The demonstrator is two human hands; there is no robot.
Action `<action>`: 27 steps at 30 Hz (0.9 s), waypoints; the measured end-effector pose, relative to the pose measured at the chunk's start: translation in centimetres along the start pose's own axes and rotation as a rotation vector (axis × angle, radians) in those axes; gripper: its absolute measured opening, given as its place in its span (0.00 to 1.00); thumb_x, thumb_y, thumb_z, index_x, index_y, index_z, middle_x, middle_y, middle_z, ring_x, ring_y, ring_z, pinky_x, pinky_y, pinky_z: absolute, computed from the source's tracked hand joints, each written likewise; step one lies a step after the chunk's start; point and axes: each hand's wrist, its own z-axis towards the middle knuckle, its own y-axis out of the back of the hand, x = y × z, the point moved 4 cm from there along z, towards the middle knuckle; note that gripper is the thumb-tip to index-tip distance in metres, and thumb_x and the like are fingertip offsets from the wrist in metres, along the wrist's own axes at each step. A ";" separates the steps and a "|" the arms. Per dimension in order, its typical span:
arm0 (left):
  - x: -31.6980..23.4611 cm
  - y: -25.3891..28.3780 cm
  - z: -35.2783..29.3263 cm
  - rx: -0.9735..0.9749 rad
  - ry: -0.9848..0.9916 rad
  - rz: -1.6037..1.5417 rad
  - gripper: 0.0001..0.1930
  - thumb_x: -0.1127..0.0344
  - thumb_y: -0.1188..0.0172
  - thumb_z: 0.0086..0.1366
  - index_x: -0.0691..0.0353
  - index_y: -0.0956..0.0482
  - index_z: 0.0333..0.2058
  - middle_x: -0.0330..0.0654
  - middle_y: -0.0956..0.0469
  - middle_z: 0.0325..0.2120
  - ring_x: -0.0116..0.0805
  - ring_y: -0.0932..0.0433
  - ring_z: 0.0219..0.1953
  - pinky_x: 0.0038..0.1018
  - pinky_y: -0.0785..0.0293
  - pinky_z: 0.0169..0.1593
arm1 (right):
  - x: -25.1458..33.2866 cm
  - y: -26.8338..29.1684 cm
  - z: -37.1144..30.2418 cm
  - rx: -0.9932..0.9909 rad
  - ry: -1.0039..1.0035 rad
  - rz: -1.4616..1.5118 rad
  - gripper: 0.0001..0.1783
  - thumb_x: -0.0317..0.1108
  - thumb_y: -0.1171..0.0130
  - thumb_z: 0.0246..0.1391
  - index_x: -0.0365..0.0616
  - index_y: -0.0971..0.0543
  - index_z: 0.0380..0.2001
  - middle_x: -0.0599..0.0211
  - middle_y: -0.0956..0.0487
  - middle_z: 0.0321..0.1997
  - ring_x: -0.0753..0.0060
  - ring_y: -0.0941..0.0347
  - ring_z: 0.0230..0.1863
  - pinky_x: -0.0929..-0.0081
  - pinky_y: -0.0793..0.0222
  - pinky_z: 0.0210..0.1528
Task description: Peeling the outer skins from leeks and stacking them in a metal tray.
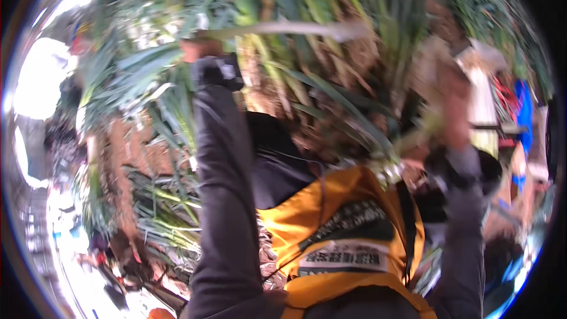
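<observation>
My left hand point(201, 51) is closed around a long leek point(289, 27). Its pale stalk stretches to the right, and green leaves trail on the other side of the hand. Many more leeks point(348, 9) lie beneath and beyond it, green tops mostly away from me, with pale stalks and dry outer leaves. My right hand point(456, 109) is raised at the right, smeared by motion. A pale brownish blur beside its fingers cannot be made out, so I cannot tell whether it holds anything.
An orange apron point(342, 218) covers my front. Cut leek leaves point(168, 204) lie on brown soil point(139, 147) at the left. Bundled white stalks point(481, 97) stand at the right, near a blue item point(522, 109). More leek leaves fill the far right.
</observation>
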 end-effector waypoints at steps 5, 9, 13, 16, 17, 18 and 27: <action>-7.8 12.2 -1.8 -0.057 -0.186 -0.223 0.13 0.62 0.33 0.55 0.67 0.21 0.31 0.52 0.18 0.25 0.54 0.20 0.29 0.49 0.27 0.30 | -5.5 -24.2 -4.0 0.206 -0.298 0.164 0.14 0.41 0.42 0.58 0.39 0.21 0.35 0.52 0.20 0.32 0.60 0.23 0.27 0.65 0.28 0.25; -7.7 13.0 -0.1 -0.242 -0.351 -0.177 0.09 0.67 0.32 0.55 0.67 0.17 0.31 0.49 0.17 0.22 0.49 0.20 0.29 0.38 0.26 0.42 | -5.1 -33.1 -15.6 1.030 -0.048 -0.208 0.19 0.46 0.44 0.57 0.39 0.22 0.37 0.47 0.22 0.36 0.49 0.23 0.41 0.50 0.30 0.47; -5.5 8.5 1.1 0.011 0.461 -1.520 0.26 0.73 0.41 0.60 0.71 0.38 0.56 0.48 0.21 0.39 0.39 0.22 0.40 0.34 0.23 0.43 | 1.4 -30.1 -13.8 0.864 0.228 -0.460 0.21 0.44 0.39 0.52 0.44 0.23 0.45 0.58 0.22 0.39 0.53 0.21 0.33 0.58 0.26 0.35; -5.9 11.2 0.3 -0.033 0.549 -1.644 0.33 0.77 0.46 0.61 0.54 0.48 0.63 0.46 0.26 0.43 0.40 0.24 0.42 0.36 0.22 0.42 | 9.4 -24.4 -5.2 0.374 0.454 -0.472 0.24 0.49 0.40 0.56 0.44 0.24 0.49 0.61 0.23 0.43 0.66 0.22 0.30 0.71 0.23 0.28; -5.9 11.6 0.6 -0.033 0.522 -1.635 0.33 0.78 0.47 0.62 0.50 0.46 0.63 0.46 0.27 0.44 0.41 0.24 0.42 0.37 0.22 0.43 | 11.2 -22.3 -2.7 0.244 0.488 -0.504 0.26 0.50 0.40 0.56 0.43 0.25 0.51 0.61 0.23 0.45 0.70 0.23 0.29 0.75 0.24 0.26; -6.7 11.5 0.2 -0.047 0.502 -1.632 0.32 0.77 0.47 0.62 0.50 0.46 0.63 0.45 0.27 0.43 0.41 0.24 0.43 0.36 0.22 0.43 | 12.3 -20.0 -0.5 0.109 0.508 -0.546 0.28 0.51 0.40 0.56 0.42 0.26 0.52 0.61 0.23 0.46 0.74 0.24 0.27 0.79 0.25 0.23; -8.9 9.5 0.5 0.150 0.442 -1.646 0.24 0.77 0.44 0.63 0.59 0.40 0.56 0.50 0.25 0.37 0.43 0.22 0.34 0.37 0.20 0.37 | 8.5 -17.8 2.4 0.485 0.602 -0.627 0.10 0.35 0.43 0.60 0.41 0.23 0.40 0.67 0.21 0.34 0.73 0.23 0.26 0.77 0.22 0.28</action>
